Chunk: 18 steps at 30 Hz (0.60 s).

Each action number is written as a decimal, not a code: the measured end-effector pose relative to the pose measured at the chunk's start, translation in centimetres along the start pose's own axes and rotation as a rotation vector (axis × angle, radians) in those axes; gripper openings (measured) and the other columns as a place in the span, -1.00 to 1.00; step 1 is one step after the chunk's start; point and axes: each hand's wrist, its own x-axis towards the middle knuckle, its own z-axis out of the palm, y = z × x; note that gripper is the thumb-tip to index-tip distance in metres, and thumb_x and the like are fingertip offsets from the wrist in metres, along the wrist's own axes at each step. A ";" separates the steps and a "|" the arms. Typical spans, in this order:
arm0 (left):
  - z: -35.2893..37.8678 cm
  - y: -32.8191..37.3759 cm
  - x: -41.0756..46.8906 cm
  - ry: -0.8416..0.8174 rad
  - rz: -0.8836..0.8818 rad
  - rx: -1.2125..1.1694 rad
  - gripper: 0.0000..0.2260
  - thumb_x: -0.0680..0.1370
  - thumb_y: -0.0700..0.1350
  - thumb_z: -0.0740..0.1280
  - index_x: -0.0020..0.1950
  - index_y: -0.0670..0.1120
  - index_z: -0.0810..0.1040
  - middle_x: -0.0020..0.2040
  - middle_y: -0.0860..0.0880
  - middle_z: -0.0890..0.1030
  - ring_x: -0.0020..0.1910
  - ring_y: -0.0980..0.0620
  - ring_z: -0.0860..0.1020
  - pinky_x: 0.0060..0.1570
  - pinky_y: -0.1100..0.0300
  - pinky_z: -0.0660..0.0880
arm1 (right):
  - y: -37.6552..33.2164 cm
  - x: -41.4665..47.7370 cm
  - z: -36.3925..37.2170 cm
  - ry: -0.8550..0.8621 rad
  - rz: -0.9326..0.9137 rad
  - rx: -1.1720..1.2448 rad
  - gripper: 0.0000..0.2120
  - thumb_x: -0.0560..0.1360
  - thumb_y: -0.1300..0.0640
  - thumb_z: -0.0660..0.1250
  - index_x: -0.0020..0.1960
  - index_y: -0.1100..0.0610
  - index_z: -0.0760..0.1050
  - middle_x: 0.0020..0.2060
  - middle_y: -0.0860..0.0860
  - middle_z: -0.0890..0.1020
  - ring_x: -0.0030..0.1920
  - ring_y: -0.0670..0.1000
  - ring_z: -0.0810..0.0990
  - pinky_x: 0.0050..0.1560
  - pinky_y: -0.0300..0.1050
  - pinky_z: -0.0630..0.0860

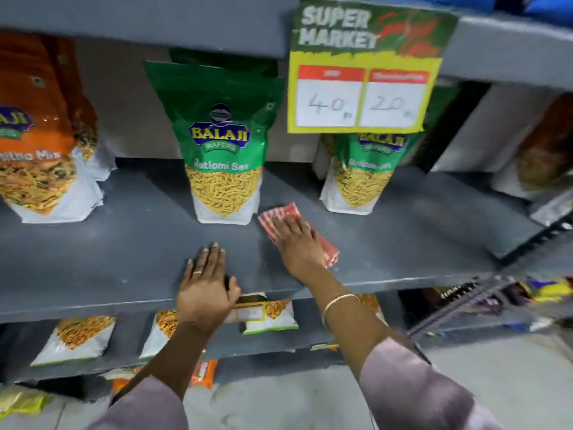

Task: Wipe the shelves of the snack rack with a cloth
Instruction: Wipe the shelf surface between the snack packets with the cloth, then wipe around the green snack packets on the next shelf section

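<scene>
The red-and-white striped cloth is lying flat on the grey shelf, just in front of and between the two green Ratlami Sev pouches, with its long axis running from far-left to near-right. The right hand is pressing palm-down on the cloth, fingers extended together and pointing far-left, forearm reaching in from the lower right. The left hand is resting flat on the shelf's front edge, fingers narrowly spread and holding nothing, well apart from the cloth.
</scene>
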 end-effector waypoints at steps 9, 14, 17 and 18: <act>-0.3 0.2 -0.3 -0.038 -0.005 -0.035 -0.44 0.43 0.00 0.03 0.19 -0.34 0.54 0.22 -0.29 0.53 0.18 -0.26 0.53 0.24 -0.11 0.31 | 4.9 -3.4 -1.5 -0.022 0.455 0.025 -0.36 0.59 0.14 0.03 0.56 0.02 -0.23 0.57 0.06 -0.16 0.56 0.21 -0.15 0.54 0.17 -0.03; -0.1 0.1 -0.3 -0.045 0.019 -0.016 -0.46 0.44 -0.01 0.03 0.16 -0.35 0.54 0.20 -0.32 0.54 0.16 -0.27 0.53 0.19 -0.18 0.37 | -0.2 -3.7 -0.7 -0.088 0.065 -0.021 -0.37 0.62 0.13 0.07 0.56 -0.05 -0.20 0.58 -0.01 -0.13 0.57 0.11 -0.16 0.56 0.11 -0.03; 0.0 0.1 -0.3 -0.057 0.006 -0.003 -0.46 0.45 0.00 0.03 0.14 -0.37 0.55 0.18 -0.34 0.54 0.13 -0.30 0.54 0.16 -0.20 0.39 | 4.0 -3.4 -1.2 -0.127 0.013 -0.111 -0.19 0.55 0.14 0.22 0.55 -0.09 -0.28 0.57 -0.03 -0.18 0.57 0.13 -0.21 0.55 0.15 -0.05; -0.1 0.2 -0.3 -0.066 -0.013 0.002 -0.45 0.46 0.02 0.03 0.13 -0.38 0.55 0.17 -0.36 0.54 0.12 -0.32 0.54 0.14 -0.22 0.40 | 6.2 -3.2 -1.3 -0.141 0.043 -0.143 -0.11 0.49 0.15 0.27 0.53 -0.10 -0.32 0.57 -0.02 -0.22 0.56 0.16 -0.24 0.54 0.19 -0.04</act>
